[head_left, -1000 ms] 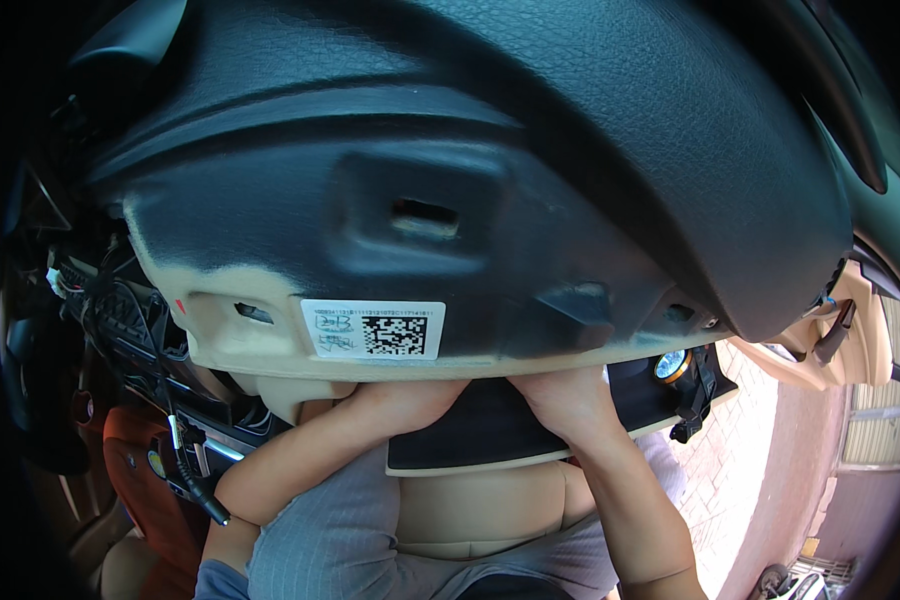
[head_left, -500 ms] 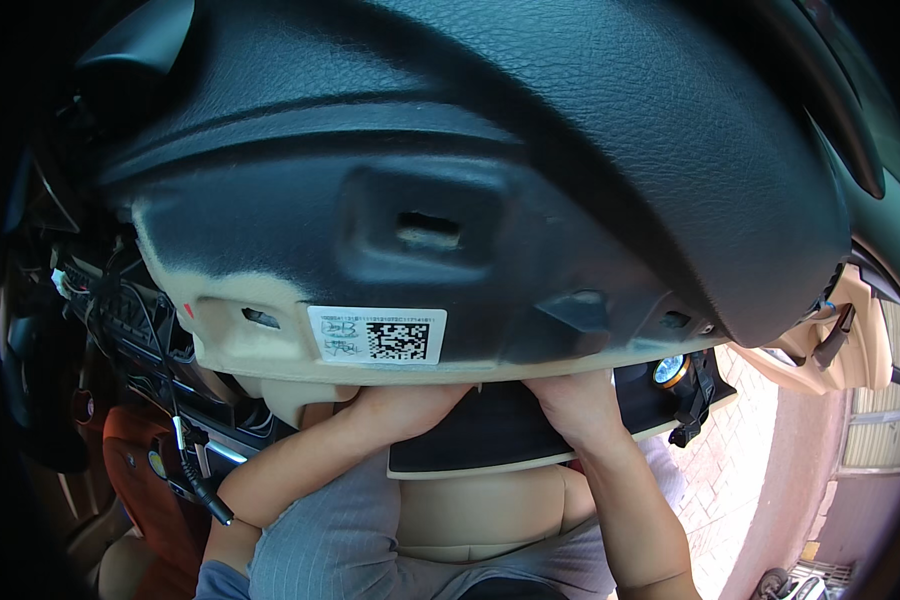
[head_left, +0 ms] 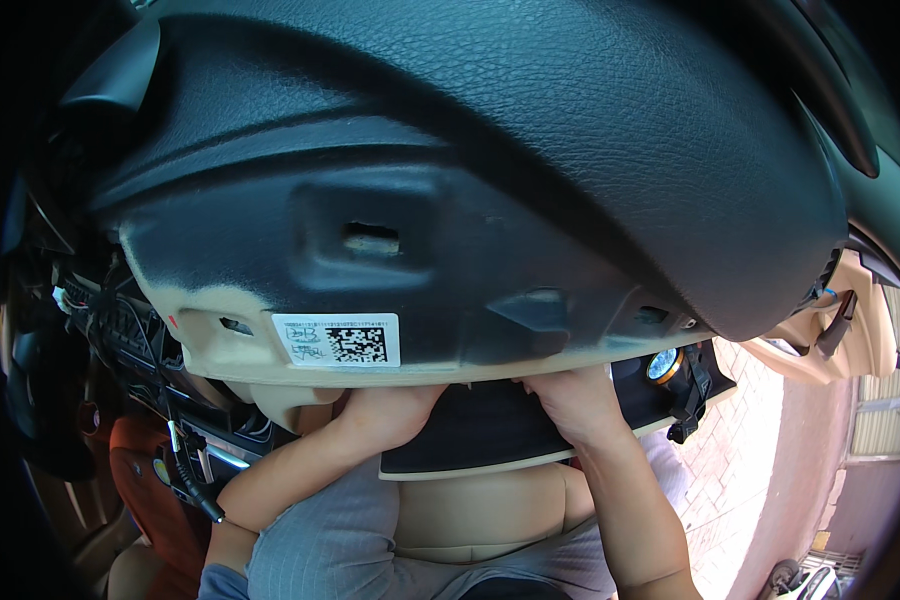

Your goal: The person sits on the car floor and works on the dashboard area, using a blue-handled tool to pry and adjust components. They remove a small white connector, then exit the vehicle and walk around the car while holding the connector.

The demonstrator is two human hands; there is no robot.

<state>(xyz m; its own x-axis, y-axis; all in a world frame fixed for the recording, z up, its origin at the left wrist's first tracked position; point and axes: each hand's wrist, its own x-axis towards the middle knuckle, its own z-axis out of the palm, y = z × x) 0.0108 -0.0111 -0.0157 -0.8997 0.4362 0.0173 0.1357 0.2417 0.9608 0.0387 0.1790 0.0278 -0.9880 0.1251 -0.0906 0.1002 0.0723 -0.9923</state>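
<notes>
A dark, leather-grained car dashboard [head_left: 530,130] with its trim off fills the upper view; a white label [head_left: 336,340] is stuck near its beige lower edge. My left hand [head_left: 398,412] reaches up beneath that edge, its fingers hidden behind the panel. To the right, my right hand [head_left: 570,400] goes under the same edge with fingers bent inward; their tips are out of sight. Whether either hand grips anything cannot be seen. Below and between the hands lies the black, lowered glove box lid [head_left: 490,435], edged in beige, above my knees.
A lit headlamp [head_left: 664,366] with a black strap rests at the lid's right end. Loose wiring with a black connector [head_left: 202,497] hangs on the left beside the uncovered centre console. At right stands the open beige car door [head_left: 820,335], with paving [head_left: 720,450] outside.
The dashboard has shifted left in view as the head moved. My left hand sits slightly farther left; my right hand stays under the edge, showing more of its bent fingers.
</notes>
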